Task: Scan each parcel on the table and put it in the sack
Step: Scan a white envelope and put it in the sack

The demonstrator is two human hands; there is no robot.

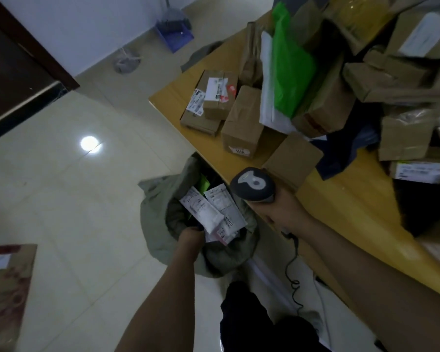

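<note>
Pale tiled floor (74, 186), blue dustpan (174, 36), boxes (241, 123) crowding table (341, 199)

head cam only, wide-angle | we're looking forward and steeply down | sack (151, 222) close below, centre | table (335, 199) runs toward 2 o'clock

Floor (61, 199) was glossy pale tile, lamp glare (89, 143) at 9 o'clock. White wall (87, 26) at 11, dark door (15, 72) at 10. Blue dustpan (174, 34) sat at 12. Yellow wooden table (173, 95) ran 1 to 4 o'clock.
</note>
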